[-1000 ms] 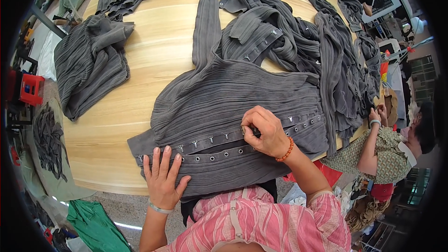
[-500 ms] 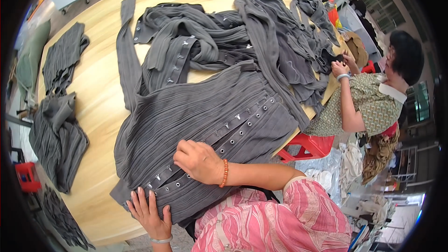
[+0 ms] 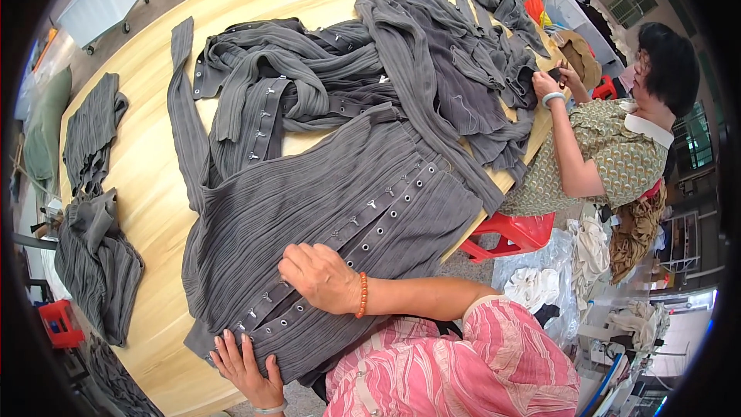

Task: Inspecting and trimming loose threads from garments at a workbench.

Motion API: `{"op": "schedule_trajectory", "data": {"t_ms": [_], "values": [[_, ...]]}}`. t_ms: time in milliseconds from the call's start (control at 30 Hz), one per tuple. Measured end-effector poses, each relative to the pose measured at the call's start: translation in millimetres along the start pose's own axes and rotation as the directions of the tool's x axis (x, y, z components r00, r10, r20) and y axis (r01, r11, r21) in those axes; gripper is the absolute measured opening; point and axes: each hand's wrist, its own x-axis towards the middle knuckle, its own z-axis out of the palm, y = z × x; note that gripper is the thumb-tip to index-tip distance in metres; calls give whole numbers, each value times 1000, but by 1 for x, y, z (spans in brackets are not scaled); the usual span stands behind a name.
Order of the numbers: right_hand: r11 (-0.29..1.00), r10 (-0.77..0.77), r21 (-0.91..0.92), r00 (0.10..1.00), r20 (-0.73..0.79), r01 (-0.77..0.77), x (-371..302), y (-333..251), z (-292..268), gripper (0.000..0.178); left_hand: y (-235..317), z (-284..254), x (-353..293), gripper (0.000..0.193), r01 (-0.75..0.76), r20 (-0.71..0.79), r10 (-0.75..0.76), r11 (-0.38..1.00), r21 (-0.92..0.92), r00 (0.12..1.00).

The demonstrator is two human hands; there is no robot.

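A dark grey ribbed garment (image 3: pixel 270 216) lies across the table's near edge. Along its front, a strip of silver hooks (image 3: pixel 372 204) runs beside a row of metal eyelets (image 3: pixel 380 230), with a gap between the two. My right hand (image 3: pixel 320 276), an orange bead bracelet at its wrist, is closed in a pinch over the hook strip; its fingertips are partly hidden. Flat on the hem at the garment's lower left corner rests my left hand (image 3: pixel 248 371), fingers spread. Several hooks and eyelets show between my hands.
More grey ribbed garments (image 3: pixel 262 69) are heaped at the table's far side, and others (image 3: pixel 100 262) lie along its left. At right, a co-worker (image 3: pixel 594 154) handles dark cloth beside a red stool (image 3: pixel 513 233). A white wheeled bin (image 3: pixel 104 0) stands beyond the table (image 3: pixel 158 262).
The view has shifted slightly, so the table and heaps appear displaced. Both hands stay at nearly the same places on the garment, with the right still closed and the left still flat.
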Motion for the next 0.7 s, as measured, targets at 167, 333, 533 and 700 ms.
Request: {"op": "schedule_trajectory", "data": {"t_ms": [167, 333, 533, 700], "values": [[996, -12, -87, 998, 59, 17, 1, 17, -14, 8, -4, -4, -3, 51, 38, -8, -38, 998, -47, 999], [995, 82, 67, 994, -65, -77, 7, 24, -40, 12, -3, 0, 4, 52, 47, -32, -50, 996, -82, 998], [957, -202, 226, 976, 78, 180, 25, -16, -23, 14, -2, -2, 3, 50, 58, -24, -61, 994, -95, 998], [934, -357, 107, 903, 237, 341, 29, -28, 0, 16, -4, -3, -2, 52, 76, -35, -80, 991, -106, 996]]}}
